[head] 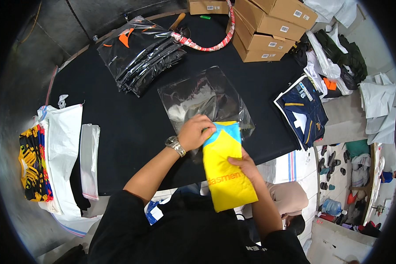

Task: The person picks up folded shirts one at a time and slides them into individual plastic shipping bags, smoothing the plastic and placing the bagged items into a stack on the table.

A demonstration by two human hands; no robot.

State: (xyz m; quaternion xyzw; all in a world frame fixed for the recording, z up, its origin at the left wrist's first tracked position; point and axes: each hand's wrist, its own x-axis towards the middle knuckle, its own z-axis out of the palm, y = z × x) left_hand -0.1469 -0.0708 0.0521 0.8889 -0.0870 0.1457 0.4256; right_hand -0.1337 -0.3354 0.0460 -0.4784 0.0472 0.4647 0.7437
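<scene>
A folded yellow fabric piece, likely a garment [227, 194], with a light-blue section at its far end, hangs at the table's near edge. It bears orange writing. My left hand [195, 132], a metal-band watch on its wrist, pinches the blue far left corner. Along the right edge, my right hand [246, 165] grips the fabric with the thumb on top. Just beyond my hands, a clear plastic bag [201, 92] lies flat on the black-covered table [125, 138]. The fabric covers part of the bag's near side.
Bagged black garments [148, 66] are piled at the far left, near a red-and-white wrapped hose [214, 48]. Cardboard boxes [260, 39] stand at the back right. Navy garments [303, 112] lie right; clear plastic sleeves [89, 161] lie left. Another person [287, 201] sits low at right.
</scene>
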